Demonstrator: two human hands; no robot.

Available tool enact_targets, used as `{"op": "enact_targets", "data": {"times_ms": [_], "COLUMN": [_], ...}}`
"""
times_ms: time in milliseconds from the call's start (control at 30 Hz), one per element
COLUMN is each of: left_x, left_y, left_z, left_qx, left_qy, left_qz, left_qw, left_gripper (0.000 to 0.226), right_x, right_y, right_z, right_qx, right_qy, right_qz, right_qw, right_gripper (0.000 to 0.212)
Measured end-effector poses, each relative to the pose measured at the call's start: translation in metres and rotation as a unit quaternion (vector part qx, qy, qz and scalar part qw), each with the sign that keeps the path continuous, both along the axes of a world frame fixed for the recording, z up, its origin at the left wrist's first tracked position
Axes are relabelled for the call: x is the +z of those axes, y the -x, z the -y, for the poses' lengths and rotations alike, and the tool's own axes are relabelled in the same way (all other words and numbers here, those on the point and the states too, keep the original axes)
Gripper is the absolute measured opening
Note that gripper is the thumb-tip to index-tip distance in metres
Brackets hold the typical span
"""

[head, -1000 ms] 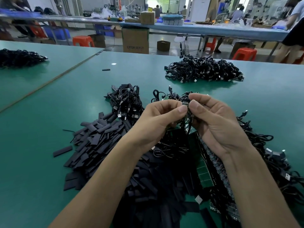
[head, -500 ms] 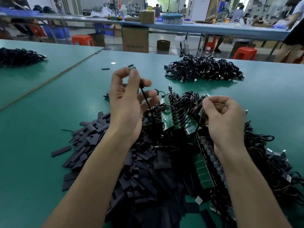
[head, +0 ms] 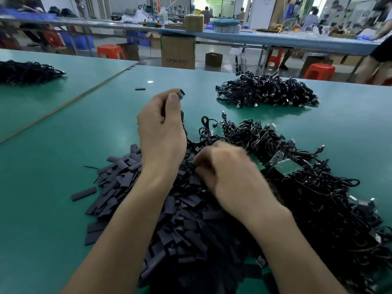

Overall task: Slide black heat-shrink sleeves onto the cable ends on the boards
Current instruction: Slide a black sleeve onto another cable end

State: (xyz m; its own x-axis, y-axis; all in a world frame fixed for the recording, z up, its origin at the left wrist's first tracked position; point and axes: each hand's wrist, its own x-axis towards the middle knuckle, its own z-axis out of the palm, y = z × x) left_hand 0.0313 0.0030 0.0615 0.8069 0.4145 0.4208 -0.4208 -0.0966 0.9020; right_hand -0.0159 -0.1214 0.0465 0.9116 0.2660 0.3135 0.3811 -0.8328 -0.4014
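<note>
The black heat-shrink sleeves [head: 131,179] are short flat strips, loosely heaped on the green worktop [head: 53,187], with a few strays just left of the heap. Touching the heap's right side lie green boards [head: 287,166] tangled in black cables [head: 318,198]. One cable's metal plug end [head: 180,94] is raised beyond the heap, pinched in the left hand [head: 161,132].
</note>
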Motion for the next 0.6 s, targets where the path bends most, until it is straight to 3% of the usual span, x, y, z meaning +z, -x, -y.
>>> {"op": "enact_targets", "data": {"times_ms": [100,200,267,367,433,600], "left_x": [-0.001,0.001,0.001,0.000,0.001,0.000], "left_y": [-0.003,-0.001,0.003,0.006,0.006,0.008], "left_z": [-0.001,-0.001,0.000,0.001,0.001,0.000], "left_qx": [0.002,0.004,-0.011,-0.023,-0.029,-0.043], "left_qy": [0.008,-0.020,-0.040,-0.047,-0.048,-0.060], "left_qz": [-0.016,-0.008,-0.003,0.006,0.003,0.009], "left_qw": [1.000,1.000,0.999,0.999,0.998,0.997], "left_gripper": [0.032,0.035,0.032,0.012,0.011,0.011], "right_x": [-0.008,-0.022,-0.032,-0.040,-0.037,-0.015], "right_y": [0.002,-0.001,-0.004,-0.006,-0.007,-0.011], "right_z": [-0.022,-0.037,-0.040,-0.037,-0.032,0.010], "right_qx": [0.063,0.082,0.101,0.114,0.101,0.008], "right_qy": [0.079,0.130,0.123,0.048,-0.007,-0.187], "right_qz": [-0.113,-0.140,-0.153,-0.176,-0.170,-0.096], "right_qw": [0.988,0.978,0.975,0.977,0.980,0.978], "right_gripper": [0.020,0.038,0.040,0.031,0.015,0.017]}}
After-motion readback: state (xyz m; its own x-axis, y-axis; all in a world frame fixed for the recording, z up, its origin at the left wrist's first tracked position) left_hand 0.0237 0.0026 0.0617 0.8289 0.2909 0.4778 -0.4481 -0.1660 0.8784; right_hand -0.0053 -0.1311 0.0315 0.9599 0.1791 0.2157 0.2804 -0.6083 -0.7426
